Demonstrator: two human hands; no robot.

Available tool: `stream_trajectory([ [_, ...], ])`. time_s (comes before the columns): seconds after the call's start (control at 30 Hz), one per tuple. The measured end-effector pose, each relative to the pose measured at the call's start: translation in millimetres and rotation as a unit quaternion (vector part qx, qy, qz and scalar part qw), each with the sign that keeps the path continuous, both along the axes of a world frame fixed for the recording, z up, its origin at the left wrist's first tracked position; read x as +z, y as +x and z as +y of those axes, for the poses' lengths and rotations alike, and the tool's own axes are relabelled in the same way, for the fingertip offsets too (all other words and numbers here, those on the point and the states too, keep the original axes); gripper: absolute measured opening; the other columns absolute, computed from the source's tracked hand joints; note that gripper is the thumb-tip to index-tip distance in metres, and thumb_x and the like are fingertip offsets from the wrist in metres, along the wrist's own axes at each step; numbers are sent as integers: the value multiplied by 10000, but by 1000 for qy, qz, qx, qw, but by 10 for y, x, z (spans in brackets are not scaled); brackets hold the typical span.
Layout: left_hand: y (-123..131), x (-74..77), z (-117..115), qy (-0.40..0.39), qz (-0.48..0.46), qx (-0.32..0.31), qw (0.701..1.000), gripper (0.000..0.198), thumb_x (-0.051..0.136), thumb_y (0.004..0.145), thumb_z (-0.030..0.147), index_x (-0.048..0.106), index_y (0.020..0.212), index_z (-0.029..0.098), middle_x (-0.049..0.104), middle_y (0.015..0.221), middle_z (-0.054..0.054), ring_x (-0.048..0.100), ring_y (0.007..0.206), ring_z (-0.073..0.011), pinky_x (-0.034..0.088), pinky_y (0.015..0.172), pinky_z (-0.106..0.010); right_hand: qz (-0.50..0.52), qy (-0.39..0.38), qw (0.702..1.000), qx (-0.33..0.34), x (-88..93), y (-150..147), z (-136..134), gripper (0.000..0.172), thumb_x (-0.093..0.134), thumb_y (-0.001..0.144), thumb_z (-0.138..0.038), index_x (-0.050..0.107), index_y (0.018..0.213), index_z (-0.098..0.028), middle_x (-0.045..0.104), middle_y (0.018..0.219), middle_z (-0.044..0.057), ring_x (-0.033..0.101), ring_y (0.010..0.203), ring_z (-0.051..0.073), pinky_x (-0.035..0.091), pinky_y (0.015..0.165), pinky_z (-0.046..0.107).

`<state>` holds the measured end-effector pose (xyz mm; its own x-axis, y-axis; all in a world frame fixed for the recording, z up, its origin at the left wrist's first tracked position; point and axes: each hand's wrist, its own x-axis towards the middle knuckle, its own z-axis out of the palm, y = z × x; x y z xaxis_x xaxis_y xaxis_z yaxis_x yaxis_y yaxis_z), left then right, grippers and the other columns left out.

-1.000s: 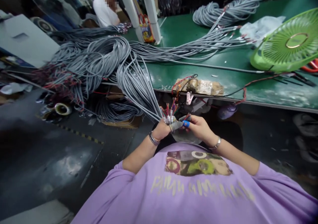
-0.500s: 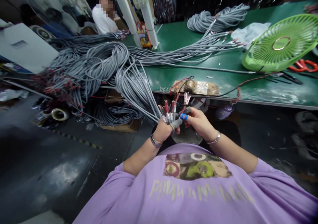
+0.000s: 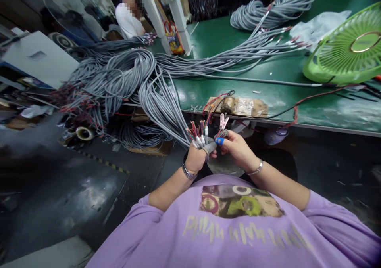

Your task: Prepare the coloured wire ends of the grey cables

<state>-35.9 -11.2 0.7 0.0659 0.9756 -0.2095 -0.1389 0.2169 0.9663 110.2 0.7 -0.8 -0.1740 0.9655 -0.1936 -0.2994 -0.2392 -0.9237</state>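
Observation:
My left hand is closed round the ends of a bunch of grey cables, its thumb in a grey covering. Above that grip, stripped coloured wires fan out from white-banded cable ends. Close to its right, my right hand pinches a few thin coloured wires between covered fingertips, one wrapped in blue. Whether these wires belong to a cable in my left hand is hidden by the fingers. A pink clip stands just beyond my right fingertips, at the bench edge.
The green bench carries coiled grey cables, a green fan and a taped cardboard piece. A tangled cable heap hangs over its left side. A purple container hangs below the edge. Another person sits beyond.
The view has shifted slightly, moving the fan and bench rightward in the picture. Both hands keep their grips, with only small finger movement at the wires.

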Motion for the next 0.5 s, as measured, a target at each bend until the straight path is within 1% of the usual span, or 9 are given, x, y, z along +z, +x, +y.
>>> stream_trajectory([
  [0.13,32,7,5,-7,7,28,1000,417,823,603,465,617,773,145,571,518,44,521,418,-74,486,428,-193,25,-10,1000,-10,-59,-3,18,325,792,610,-394,614,757,-165,532,548,-53,418,452,65,364,435,215],
  [0.23,40,-22,17,-7,3,40,999,413,811,613,480,622,763,145,562,512,46,515,419,-70,485,431,-190,12,-1,1000,-11,-61,14,16,333,801,603,-409,608,731,-171,545,547,-47,426,450,72,363,433,222],
  [0.3,41,-59,29,-2,-16,56,998,389,813,617,457,629,762,145,588,549,37,549,456,-78,510,462,-200,-16,20,1000,-6,-57,24,-3,321,801,611,-413,615,723,-178,576,575,-34,462,479,86,395,455,231],
  [0.37,39,-92,42,2,-36,70,997,357,816,621,418,635,758,142,625,602,21,582,491,-86,523,486,-205,-48,52,997,6,-56,32,-28,296,795,632,-410,628,722,-184,608,616,-18,518,537,108,453,515,252],
  [0.43,38,-110,47,-1,-44,73,996,335,813,629,396,642,760,139,644,631,9,591,493,-88,508,472,-197,-76,83,994,11,-63,40,-43,277,779,663,-411,629,726,-187,633,660,-2,554,596,126,492,582,273],
  [0.5,36,-110,39,-6,-37,71,997,336,809,632,400,645,763,139,635,616,10,581,482,-88,493,454,-194,-95,101,990,2,-78,45,-39,284,760,689,-425,628,777,-189,657,727,15,568,637,134,503,613,280],
])
